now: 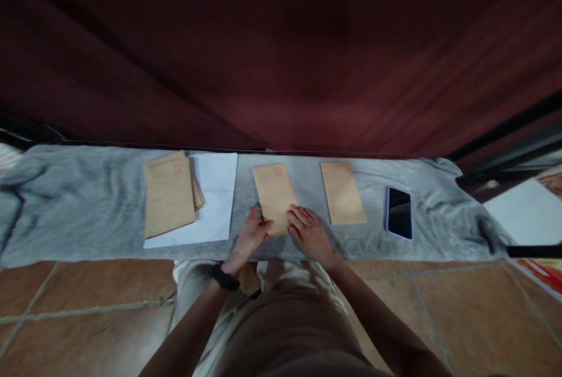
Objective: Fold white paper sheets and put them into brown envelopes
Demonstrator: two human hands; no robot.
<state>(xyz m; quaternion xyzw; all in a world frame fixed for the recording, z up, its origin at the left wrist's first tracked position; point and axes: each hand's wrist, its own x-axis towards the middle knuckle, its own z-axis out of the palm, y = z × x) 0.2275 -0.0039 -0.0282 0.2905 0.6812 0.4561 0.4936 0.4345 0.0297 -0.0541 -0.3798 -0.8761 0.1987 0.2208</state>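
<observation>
Since the middle brown envelope on the gray cloth looks light and easy to crease, its edges seem best to hold, with the left hand pinching its near left side and the right hand resting flat on its right.

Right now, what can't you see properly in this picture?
Head view, all four:
White paper: partly hidden under the envelope pile.
Red mark on the middle envelope: too small and blurred to read.
That envelope's inside: covered by its front.
White sheet at far right: cut off by the picture's edge.
</observation>
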